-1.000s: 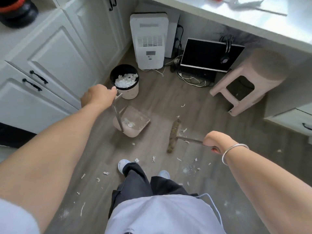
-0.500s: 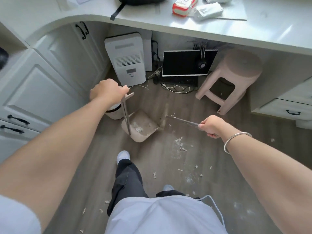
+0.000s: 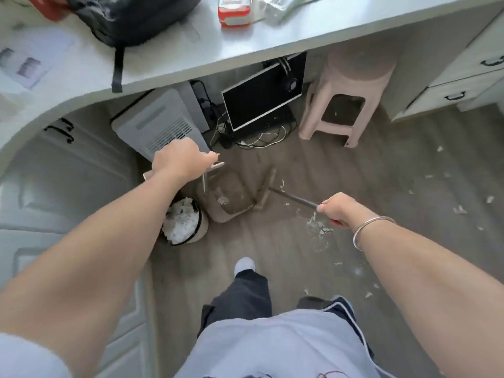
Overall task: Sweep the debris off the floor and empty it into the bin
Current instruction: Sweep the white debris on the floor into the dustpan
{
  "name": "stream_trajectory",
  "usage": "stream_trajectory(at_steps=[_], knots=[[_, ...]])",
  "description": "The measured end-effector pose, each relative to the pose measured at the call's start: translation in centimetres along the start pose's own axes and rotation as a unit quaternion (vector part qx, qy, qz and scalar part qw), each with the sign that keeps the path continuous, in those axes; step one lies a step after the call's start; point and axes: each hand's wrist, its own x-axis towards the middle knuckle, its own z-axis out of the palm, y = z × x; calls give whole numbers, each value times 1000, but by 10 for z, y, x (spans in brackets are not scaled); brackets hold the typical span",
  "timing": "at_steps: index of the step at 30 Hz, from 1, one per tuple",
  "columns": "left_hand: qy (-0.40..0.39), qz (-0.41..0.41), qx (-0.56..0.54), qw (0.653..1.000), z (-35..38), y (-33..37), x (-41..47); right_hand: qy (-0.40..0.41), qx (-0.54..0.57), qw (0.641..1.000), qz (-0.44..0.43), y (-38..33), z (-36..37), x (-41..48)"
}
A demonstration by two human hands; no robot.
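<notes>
My left hand [image 3: 178, 158] grips the top of the upright handle of a beige dustpan [image 3: 230, 196]. A little white debris lies in the pan. My right hand [image 3: 336, 207] grips the dark handle of a broom [image 3: 266, 188] whose brush head stands right at the dustpan's open edge. The bin [image 3: 182, 225], black-lined and filled with white scraps, stands just left of the dustpan, partly under my left forearm. White debris [image 3: 316, 225] lies scattered on the grey wood floor under my right hand and further to the right.
A white air purifier [image 3: 161, 124], a black monitor [image 3: 263, 95] with loose cables and a pink plastic stool [image 3: 346, 85] stand under the curved desk [image 3: 191, 61]. White cabinets line the left side. My feet stand on the floor at bottom centre.
The view has swung upward and right. The broom head has swept from the open floor up against the dustpan's edge. The bin now shows lower left of the pan.
</notes>
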Motion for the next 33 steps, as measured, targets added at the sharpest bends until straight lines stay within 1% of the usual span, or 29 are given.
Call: stream_trajectory(at_steps=[2, 3, 4, 6, 9, 11, 14, 16, 18, 22, 25, 27, 29, 33], knots=[[-11, 36, 18, 999, -3, -5, 22, 0, -15, 998, 58, -6, 18, -2], [-11, 37, 19, 999, -5, -8, 24, -1, -47, 996, 74, -8, 20, -5], [-17, 58, 29, 998, -5, -6, 35, 7, -56, 994, 94, -6, 25, -8], [-18, 66, 31, 997, -8, -7, 41, 17, -69, 993, 96, -9, 27, -15], [-28, 99, 32, 994, -7, 8, 46, 11, -36, 991, 127, 2, 32, -23], [-35, 120, 33, 992, -3, 21, 44, -23, -22, 988, 149, 18, 40, -28], [-42, 161, 49, 985, 7, 37, 37, -74, 28, 978, 194, 58, 55, -32], [-49, 185, 58, 980, 13, 47, 28, -81, 46, 968, 232, 90, 68, -41], [-57, 204, 54, 976, 20, 59, 16, -79, 88, 958, 261, 121, 84, -52], [-54, 243, 53, 967, 34, 72, -16, -35, 149, 946, 284, 171, 118, -87], [-51, 273, 65, 958, 43, 71, -41, 2, 173, 938, 301, 204, 147, -119], [-48, 292, 64, 953, 49, 66, -57, 29, 216, 927, 304, 226, 170, -139], [-41, 307, 60, 949, 55, 59, -75, 56, 251, 926, 276, 241, 187, -163], [-24, 327, 62, 943, 58, 37, -104, 99, 265, 931, 229, 245, 196, -209]])
